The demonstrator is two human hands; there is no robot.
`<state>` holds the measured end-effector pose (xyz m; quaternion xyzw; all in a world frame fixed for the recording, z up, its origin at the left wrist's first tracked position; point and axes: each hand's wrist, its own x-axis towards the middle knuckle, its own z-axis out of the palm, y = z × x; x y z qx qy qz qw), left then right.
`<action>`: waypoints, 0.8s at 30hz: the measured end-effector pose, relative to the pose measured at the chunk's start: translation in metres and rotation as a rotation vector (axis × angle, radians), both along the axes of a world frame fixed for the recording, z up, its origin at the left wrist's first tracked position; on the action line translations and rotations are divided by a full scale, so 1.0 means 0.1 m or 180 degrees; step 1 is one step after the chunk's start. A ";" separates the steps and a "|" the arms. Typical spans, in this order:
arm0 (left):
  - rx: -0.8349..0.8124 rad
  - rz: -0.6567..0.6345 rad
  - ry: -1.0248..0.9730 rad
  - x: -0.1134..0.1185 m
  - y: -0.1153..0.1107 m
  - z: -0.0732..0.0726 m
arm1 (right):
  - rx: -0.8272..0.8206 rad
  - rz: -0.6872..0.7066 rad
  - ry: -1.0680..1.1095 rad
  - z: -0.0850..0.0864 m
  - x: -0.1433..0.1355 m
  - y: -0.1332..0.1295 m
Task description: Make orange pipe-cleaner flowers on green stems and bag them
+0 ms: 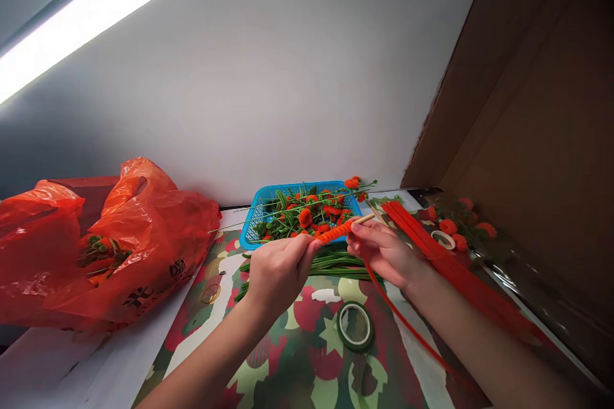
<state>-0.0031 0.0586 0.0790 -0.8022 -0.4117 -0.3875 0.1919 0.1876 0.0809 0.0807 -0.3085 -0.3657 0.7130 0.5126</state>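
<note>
Between my hands a thin wooden stick [366, 218] carries an orange pipe cleaner [336, 232] wound round it in a tight coil. My left hand [283, 266] is closed on the coil's left end. With thumb and fingers pinched, my right hand [381, 249] holds the coil near the stick's bare end. The loose tail of the pipe cleaner hangs below the right hand and runs toward the lower right. Behind the hands, a blue basket [261, 199] holds orange fuzzy flowers and green stems. Green pipe cleaners [336, 263] lie just under the hands.
A roll of green tape [355, 327] lies on the patterned mat [292, 358]. Left stands an orange plastic bag [158, 230] with flowers inside. Red-orange pipe cleaners [432, 249] are bundled at right, beside a white tape roll [442, 240] and orange pompoms [448, 226]. A cardboard panel [527, 96] rises at right.
</note>
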 end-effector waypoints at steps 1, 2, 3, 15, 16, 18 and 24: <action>-0.0021 0.0000 -0.0012 0.00 0.00 0.00 | 0.0003 0.0075 -0.0004 0.00 0.01 0.01; -0.0040 0.0003 -0.0021 0.00 0.00 0.00 | 0.0023 0.0137 -0.0012 -0.01 0.02 0.01; -0.0053 0.0005 -0.0024 0.00 0.00 0.00 | 0.0054 0.0182 -0.0022 -0.01 0.02 0.02; -0.0133 0.0010 -0.0023 0.02 0.02 -0.05 | 0.0313 0.0258 -0.0357 -0.09 0.12 0.09; -0.0195 -0.0017 -0.0056 0.02 0.02 -0.05 | 0.0387 0.0213 -0.0426 -0.09 0.13 0.10; -0.0347 -0.0108 -0.0136 0.02 0.02 -0.04 | 0.0569 0.0120 -0.0607 -0.10 0.13 0.10; -0.0617 -0.0304 -0.0260 0.00 0.01 0.00 | 0.0923 -0.0037 -0.1028 -0.11 0.17 0.11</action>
